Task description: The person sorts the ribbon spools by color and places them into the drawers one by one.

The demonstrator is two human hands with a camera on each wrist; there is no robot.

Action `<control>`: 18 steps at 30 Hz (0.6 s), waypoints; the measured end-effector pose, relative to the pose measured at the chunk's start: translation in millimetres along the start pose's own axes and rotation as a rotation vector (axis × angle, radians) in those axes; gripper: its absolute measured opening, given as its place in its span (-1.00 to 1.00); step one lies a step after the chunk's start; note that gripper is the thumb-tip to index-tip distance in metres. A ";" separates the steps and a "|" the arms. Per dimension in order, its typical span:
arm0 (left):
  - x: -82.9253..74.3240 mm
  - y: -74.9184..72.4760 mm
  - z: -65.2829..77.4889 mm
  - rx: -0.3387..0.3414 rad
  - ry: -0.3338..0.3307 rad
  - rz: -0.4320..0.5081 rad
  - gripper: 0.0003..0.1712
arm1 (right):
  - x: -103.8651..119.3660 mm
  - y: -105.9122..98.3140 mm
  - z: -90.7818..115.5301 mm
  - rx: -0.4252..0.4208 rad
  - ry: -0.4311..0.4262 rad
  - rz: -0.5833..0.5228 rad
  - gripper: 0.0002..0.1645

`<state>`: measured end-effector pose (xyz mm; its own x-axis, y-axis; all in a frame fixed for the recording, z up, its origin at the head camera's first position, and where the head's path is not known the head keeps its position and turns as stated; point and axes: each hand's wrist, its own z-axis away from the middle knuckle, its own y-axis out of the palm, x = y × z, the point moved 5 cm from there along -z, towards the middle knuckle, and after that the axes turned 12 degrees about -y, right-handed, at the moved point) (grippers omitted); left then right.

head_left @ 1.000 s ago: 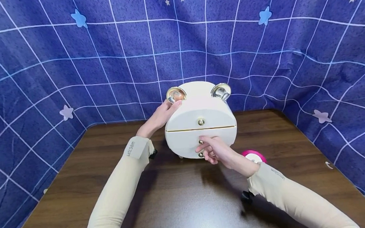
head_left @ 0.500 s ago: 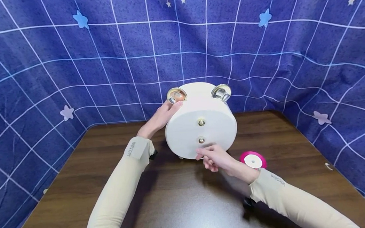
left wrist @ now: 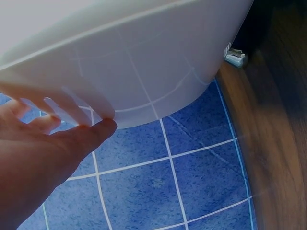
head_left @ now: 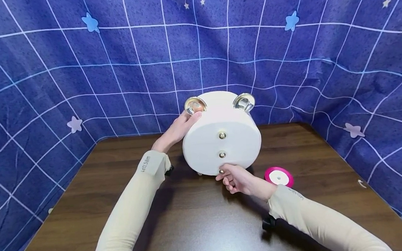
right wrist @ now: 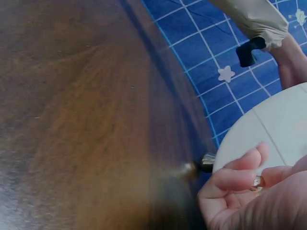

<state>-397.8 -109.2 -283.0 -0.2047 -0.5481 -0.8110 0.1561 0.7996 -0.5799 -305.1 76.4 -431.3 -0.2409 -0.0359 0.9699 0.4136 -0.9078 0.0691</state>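
A white rounded drawer box with gold-rimmed, ear-like rings on top stands on the brown table. Down its front run the top knob, the middle knob and the bottom knob, all gold. My left hand rests against the box's upper left side, thumb on top; in the left wrist view, the fingers touch its glossy wall. Low on the front, my right hand pinches the bottom knob between thumb and index finger, and the right wrist view shows the gold knob between them.
A pink-rimmed white disc, like a ribbon spool, lies on the table right of the box, close to my right forearm. Short metal feet hold the box up. A blue gridded cloth hangs behind.
The gap between the top and middle drawers has closed, leaving the front flush. My right hand has gone down from the middle knob to the bottom one. The left hand stays put.
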 end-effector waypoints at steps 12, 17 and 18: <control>-1.3 1.8 -1.3 0.007 0.015 -0.016 -0.32 | -6.8 2.5 9.9 -0.069 -0.018 -0.053 -0.62; -1.9 1.7 0.5 0.023 0.012 -0.006 -0.35 | -10.1 6.9 17.6 -0.027 -0.020 -0.062 -0.60; -1.9 1.4 0.9 0.024 0.013 -0.005 -0.36 | -10.8 8.2 19.2 -0.016 -0.020 -0.062 -0.60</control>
<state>-396.3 -107.2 -282.3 -0.2181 -0.5484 -0.8073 0.1779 0.7910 -0.5854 -282.2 77.4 -436.7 -0.2476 0.0287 0.9684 0.3843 -0.9147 0.1253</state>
